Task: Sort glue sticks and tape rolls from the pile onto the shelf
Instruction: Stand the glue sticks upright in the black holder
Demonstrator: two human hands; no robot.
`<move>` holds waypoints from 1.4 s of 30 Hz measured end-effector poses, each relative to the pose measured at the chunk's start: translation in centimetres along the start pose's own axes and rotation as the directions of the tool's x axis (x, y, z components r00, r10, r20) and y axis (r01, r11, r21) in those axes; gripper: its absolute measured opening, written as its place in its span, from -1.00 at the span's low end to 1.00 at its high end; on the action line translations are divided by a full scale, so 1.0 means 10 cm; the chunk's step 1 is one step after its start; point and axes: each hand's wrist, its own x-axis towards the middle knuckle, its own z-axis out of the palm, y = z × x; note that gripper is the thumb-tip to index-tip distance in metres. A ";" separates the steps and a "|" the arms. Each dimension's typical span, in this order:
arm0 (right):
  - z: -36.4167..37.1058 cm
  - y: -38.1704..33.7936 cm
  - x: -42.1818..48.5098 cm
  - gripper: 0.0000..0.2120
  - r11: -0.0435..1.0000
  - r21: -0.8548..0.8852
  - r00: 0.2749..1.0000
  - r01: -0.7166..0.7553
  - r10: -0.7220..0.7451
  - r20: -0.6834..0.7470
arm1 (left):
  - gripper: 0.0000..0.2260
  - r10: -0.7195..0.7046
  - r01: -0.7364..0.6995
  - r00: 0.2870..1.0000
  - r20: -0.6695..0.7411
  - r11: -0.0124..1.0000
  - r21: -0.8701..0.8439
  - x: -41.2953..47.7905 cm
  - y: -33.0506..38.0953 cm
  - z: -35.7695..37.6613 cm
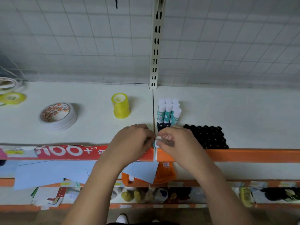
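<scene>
tape rolls (121,105) left on shelf (243,114) | glue sticks (168,112) right of divider (153,111)

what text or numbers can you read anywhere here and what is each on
"100+" with two stars: red strip on the shelf edge; the character after it is cut off by the left hand.
Barcodes on a standing glue stick and the orange pack: too small.
Yellow tape roll label: blurred.

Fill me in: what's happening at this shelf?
A person's left hand and right hand meet at the front edge of the shelf, both pinching a small white-and-teal item, probably a glue stick. Already on the shelf: upright glue sticks right of the seam, a yellow tape stack and a flat patterned tape roll to its left.
</scene>
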 end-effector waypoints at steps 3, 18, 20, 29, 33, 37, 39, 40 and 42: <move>-0.02 0.02 0.02 -0.74 1.000 0.006 0.998 -0.017 0.017 0.061 | -0.75 -0.008 0.008 1.000 0.017 1.000 -0.009 0.03 0.01 0.02; -0.20 0.14 0.12 -0.84 0.999 0.013 0.988 -0.037 0.038 -0.150 | -0.84 -0.022 -0.012 0.984 -0.176 0.982 -0.190 0.24 0.05 -0.07; -0.18 0.17 0.12 -0.85 0.995 -0.095 0.992 -0.025 0.013 -0.125 | -0.83 -0.016 -0.048 0.973 -0.229 0.961 -0.271 0.28 0.07 -0.07; -0.12 0.16 0.13 -0.81 0.983 -0.181 0.996 0.002 -0.019 -0.092 | -0.83 -0.068 -0.126 0.927 -0.368 0.869 -0.478 0.40 0.26 0.10; -0.11 0.14 0.13 -0.79 0.978 -0.209 0.997 -0.020 0.004 -0.075 | -0.79 -0.114 -0.095 0.912 -0.395 0.876 -0.473 0.40 0.26 0.21; -0.11 0.13 0.15 -0.75 0.970 -0.241 0.999 -0.036 0.027 -0.039 | -0.85 -0.107 -0.088 0.909 -0.403 0.895 -0.437 0.42 0.28 0.29; -0.11 0.13 0.15 -0.75 0.967 -0.251 0.999 -0.037 0.029 -0.036 | -0.87 -0.117 -0.079 0.899 -0.423 0.905 -0.418 0.43 0.28 0.32; -0.11 0.13 0.15 -0.75 0.967 -0.251 0.999 -0.037 0.030 -0.034 | -0.86 -0.131 -0.068 0.894 -0.429 0.906 -0.418 0.44 0.28 0.34; -0.10 0.14 0.14 -0.77 0.969 -0.246 0.999 -0.036 0.029 -0.031 | -0.85 -0.161 -0.048 0.884 -0.439 0.902 -0.428 0.47 0.30 0.36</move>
